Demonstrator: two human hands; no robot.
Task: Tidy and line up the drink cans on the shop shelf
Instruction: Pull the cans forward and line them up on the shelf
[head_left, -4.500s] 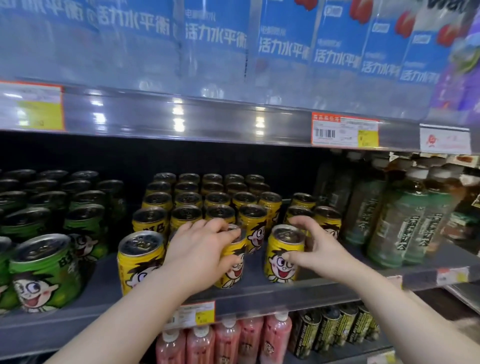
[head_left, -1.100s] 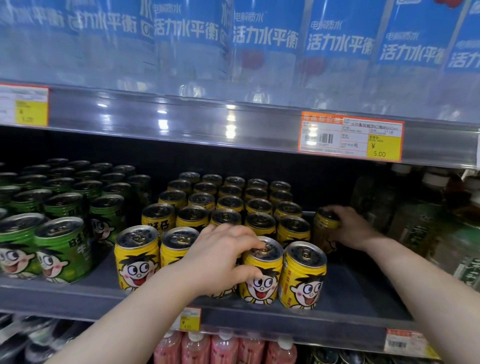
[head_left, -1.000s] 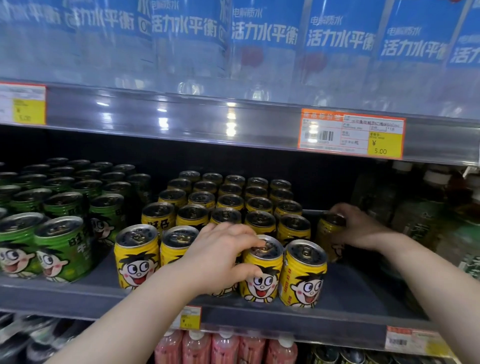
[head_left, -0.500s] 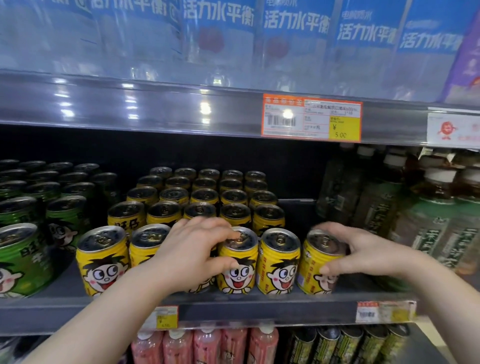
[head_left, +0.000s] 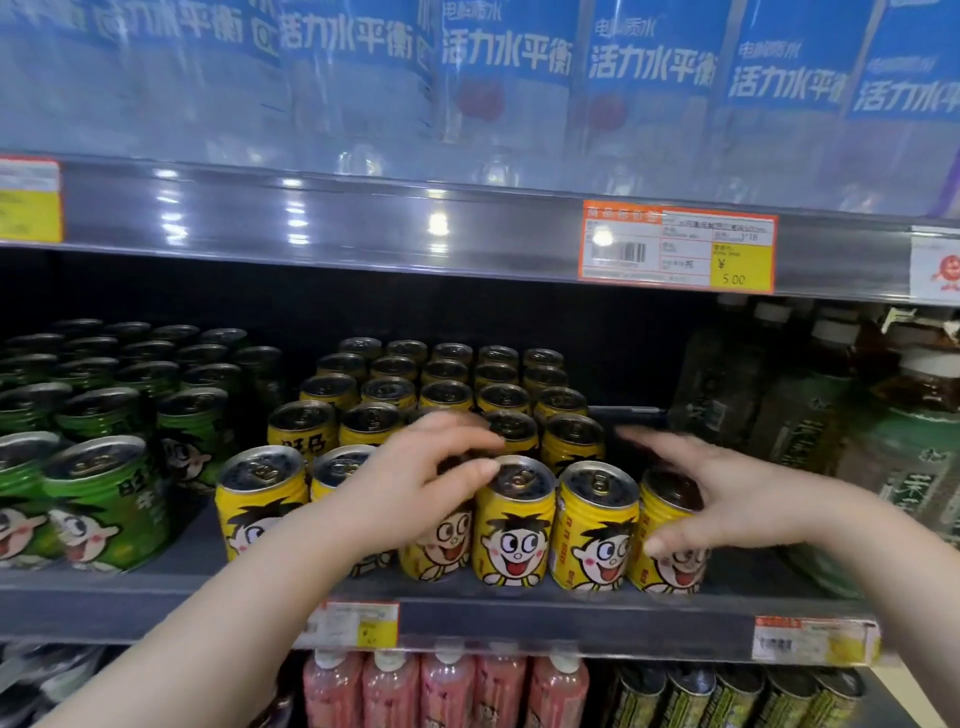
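head cam: front row of yellow cans stands at the shelf lip, w/ bare gaps l toward green cans, r toward tea bottles. left hand arches over one front can, fingers blurred, grip can't tell. right hand: fingers spread, thumb against the end can. shelf dark grey.

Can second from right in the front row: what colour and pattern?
Yellow can with a cartoon face; best in head view.
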